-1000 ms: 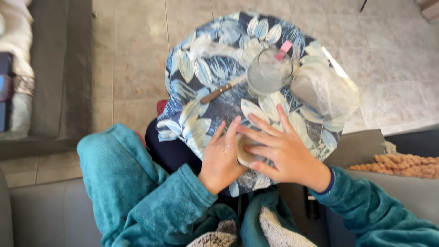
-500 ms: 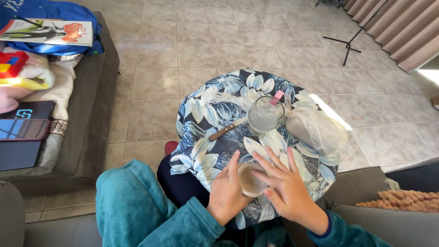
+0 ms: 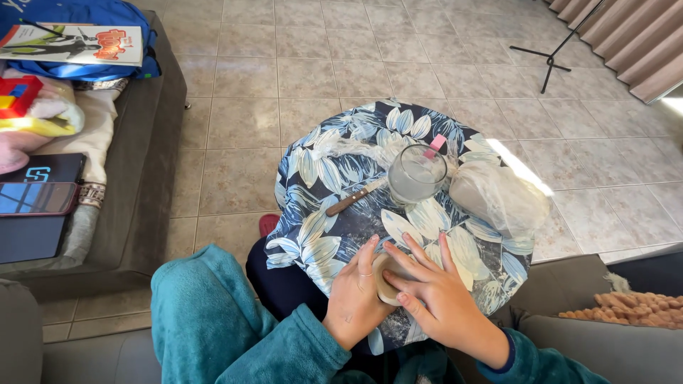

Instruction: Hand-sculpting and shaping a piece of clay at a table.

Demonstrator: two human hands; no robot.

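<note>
Item: flat beige disc of dough (image 3: 390, 279), near edge of the round tabletop (image 3: 334, 171) covered in a blue leaf-print cloth. All places given relative to the disc.

Left hand (image 3: 356, 288): on the disc's left rim, fingers together and curved along the edge, a ring on one finger. Cupped, partly closed; steadies the rim, does not enclose the piece.

Right hand (image 3: 434, 288): over the disc's right half, fingers spread wide and laid flat, fingertips on its top. Open; presses, grips nothing.

Handling note, as a judgement: the piece looks soft. Pressing seems best done evenly with the flats of the fingers, the cupping hand holding the rim round, and the disc kept off the tabletop's near edge, which is close.

Beyond the disc, toward the tabletop's centre: clear drinking glass (image 3: 416, 174), upright, with cloudy contents and a pink piece at its rim; apart from both hands.
Beyond and to the left: small knife (image 3: 356, 198) with wooden handle, lying flat, blade pointing toward the glass.
Beyond and to the right: pale lump in a clear plastic bag (image 3: 498, 195), just beside the glass.
Far left: grey sofa (image 3: 149, 178) carrying a tablet, phone and magazine.
Below: tiled floor (image 3: 242, 142).
Sleeves: teal, plush.
</note>
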